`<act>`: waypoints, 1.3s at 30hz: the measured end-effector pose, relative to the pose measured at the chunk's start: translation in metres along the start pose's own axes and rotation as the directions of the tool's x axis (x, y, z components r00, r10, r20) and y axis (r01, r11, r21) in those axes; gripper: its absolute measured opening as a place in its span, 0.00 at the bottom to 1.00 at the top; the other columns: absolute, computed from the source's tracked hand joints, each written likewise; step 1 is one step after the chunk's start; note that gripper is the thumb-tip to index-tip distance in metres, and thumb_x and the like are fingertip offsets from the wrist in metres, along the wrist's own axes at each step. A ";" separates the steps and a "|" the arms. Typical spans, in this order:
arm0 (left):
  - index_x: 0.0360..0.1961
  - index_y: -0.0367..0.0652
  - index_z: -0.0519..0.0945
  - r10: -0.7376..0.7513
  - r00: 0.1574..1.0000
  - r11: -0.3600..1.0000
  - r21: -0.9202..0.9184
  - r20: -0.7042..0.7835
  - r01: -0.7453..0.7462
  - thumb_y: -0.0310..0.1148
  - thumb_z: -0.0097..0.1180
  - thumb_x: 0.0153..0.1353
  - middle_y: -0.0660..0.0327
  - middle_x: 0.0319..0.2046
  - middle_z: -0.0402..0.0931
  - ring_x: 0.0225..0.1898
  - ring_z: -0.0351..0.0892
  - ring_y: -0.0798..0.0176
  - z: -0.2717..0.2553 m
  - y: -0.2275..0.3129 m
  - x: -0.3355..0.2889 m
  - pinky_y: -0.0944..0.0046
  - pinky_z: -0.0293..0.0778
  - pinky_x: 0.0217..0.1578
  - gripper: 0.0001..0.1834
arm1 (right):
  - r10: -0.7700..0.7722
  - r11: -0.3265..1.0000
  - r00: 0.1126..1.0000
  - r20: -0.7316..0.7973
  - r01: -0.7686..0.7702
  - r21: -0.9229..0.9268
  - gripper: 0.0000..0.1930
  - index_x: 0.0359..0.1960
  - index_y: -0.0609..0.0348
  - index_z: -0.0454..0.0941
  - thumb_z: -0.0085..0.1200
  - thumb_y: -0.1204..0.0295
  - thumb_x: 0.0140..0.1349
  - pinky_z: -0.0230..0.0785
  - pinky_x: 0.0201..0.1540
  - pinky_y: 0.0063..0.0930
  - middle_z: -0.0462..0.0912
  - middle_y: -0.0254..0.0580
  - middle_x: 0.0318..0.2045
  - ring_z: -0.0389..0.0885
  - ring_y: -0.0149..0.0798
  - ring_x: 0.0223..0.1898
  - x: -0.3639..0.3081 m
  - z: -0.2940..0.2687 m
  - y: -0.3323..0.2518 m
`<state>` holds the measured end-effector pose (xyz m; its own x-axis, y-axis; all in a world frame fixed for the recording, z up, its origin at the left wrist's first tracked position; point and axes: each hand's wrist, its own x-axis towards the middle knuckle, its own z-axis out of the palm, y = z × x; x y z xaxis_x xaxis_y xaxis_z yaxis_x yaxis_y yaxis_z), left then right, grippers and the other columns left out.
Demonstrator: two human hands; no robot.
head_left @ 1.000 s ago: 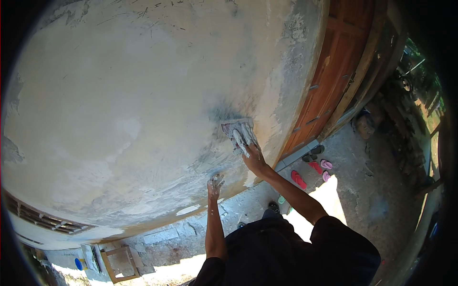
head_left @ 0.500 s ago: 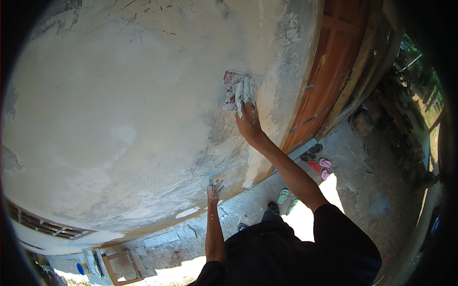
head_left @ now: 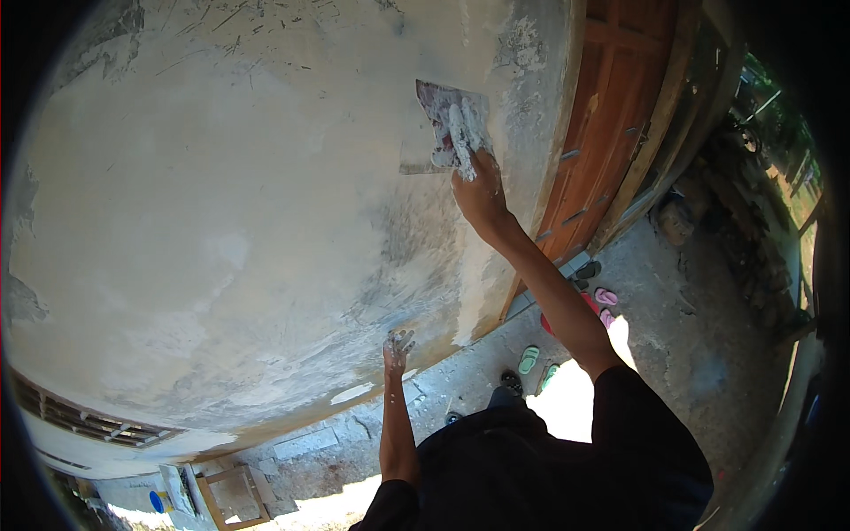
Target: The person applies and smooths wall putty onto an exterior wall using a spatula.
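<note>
My right hand (head_left: 479, 184), smeared with white filler over the fingers, holds a flat putty spreader (head_left: 434, 104) against the upright wall (head_left: 230, 168). The spreader is dark reddish with a straight top edge, and white filler coats much of it. Just left of my hand, a smooth strip of filler ends in a sharp lower edge on the wall. Lower down, my left hand (head_left: 398, 350) is raised beside the wall with fingers apart and nothing in it. Whether it touches the wall I cannot tell. Its fingers also carry white smears.
A brown wooden door (head_left: 611, 115) stands right of the wall. Green slippers (head_left: 529, 359) and pink slippers (head_left: 606, 297) lie on the concrete floor (head_left: 677, 345). A wooden frame (head_left: 232, 497) leans at lower left, below a vent grille (head_left: 93, 421). Stacked material lines the far right.
My right hand has moved up and slightly right along the wall with the spreader. A smooth filler strip now shows beside it. My left hand has hardly moved.
</note>
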<state>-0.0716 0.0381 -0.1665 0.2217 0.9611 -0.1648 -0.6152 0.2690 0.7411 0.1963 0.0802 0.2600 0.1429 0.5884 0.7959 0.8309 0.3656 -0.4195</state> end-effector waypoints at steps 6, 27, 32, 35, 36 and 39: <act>0.48 0.46 0.58 0.048 0.998 0.998 -0.033 0.032 -0.047 0.41 0.41 0.59 0.51 0.48 0.60 0.52 0.63 0.44 0.005 -0.003 0.001 0.47 0.64 0.44 0.19 | -0.314 0.939 0.939 0.143 0.329 -0.096 0.27 0.51 0.73 0.60 0.45 0.84 0.44 0.52 0.57 0.40 0.57 0.63 0.53 0.55 0.55 0.57 -0.097 0.075 0.021; 0.39 0.47 0.63 0.002 1.000 1.000 -0.005 0.001 -0.002 0.42 0.44 0.58 0.50 0.47 0.63 0.52 0.63 0.43 0.003 0.004 0.007 0.45 0.64 0.45 0.13 | -0.231 0.961 0.952 0.202 0.190 0.203 0.28 0.49 0.70 0.62 0.49 0.82 0.41 0.54 0.55 0.42 0.61 0.62 0.51 0.59 0.56 0.55 -0.133 0.030 0.026; 0.42 0.45 0.62 0.010 1.000 0.997 -0.076 0.019 -0.009 0.42 0.45 0.58 0.49 0.48 0.62 0.51 0.63 0.43 0.005 0.003 0.008 0.45 0.63 0.46 0.16 | 0.116 0.989 0.962 -0.246 -0.089 0.117 0.22 0.43 0.70 0.68 0.53 0.75 0.44 0.61 0.48 0.41 0.68 0.63 0.42 0.68 0.59 0.43 0.007 -0.001 0.037; 0.45 0.44 0.60 0.034 0.999 0.996 -0.082 0.007 -0.033 0.43 0.45 0.58 0.48 0.48 0.61 0.52 0.63 0.42 -0.005 0.000 0.004 0.44 0.62 0.46 0.19 | 0.121 0.990 0.967 -0.223 -0.099 0.104 0.20 0.41 0.73 0.68 0.52 0.75 0.45 0.61 0.47 0.41 0.68 0.64 0.41 0.68 0.60 0.42 0.040 -0.004 0.007; 0.47 0.44 0.59 0.051 0.998 0.995 -0.086 0.045 -0.047 0.43 0.45 0.57 0.47 0.48 0.61 0.52 0.62 0.42 -0.004 -0.001 0.005 0.44 0.62 0.47 0.21 | 0.052 0.998 0.987 -0.154 -0.046 0.041 0.19 0.39 0.76 0.67 0.52 0.75 0.45 0.61 0.47 0.42 0.68 0.67 0.41 0.67 0.60 0.43 0.043 -0.004 -0.003; 0.48 0.43 0.59 0.038 0.999 0.997 -0.070 0.008 -0.038 0.42 0.44 0.58 0.48 0.49 0.60 0.52 0.62 0.43 -0.003 -0.001 0.006 0.45 0.62 0.47 0.21 | -0.183 0.982 0.982 -0.049 0.180 -0.064 0.19 0.40 0.69 0.68 0.53 0.75 0.45 0.62 0.46 0.45 0.70 0.58 0.35 0.70 0.56 0.42 -0.022 0.048 -0.002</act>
<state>-0.0717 0.0439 -0.1700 0.2044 0.9701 -0.1309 -0.6747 0.2365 0.6991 0.1655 0.1008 0.2227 0.0148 0.4753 0.8797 0.8759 0.4181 -0.2407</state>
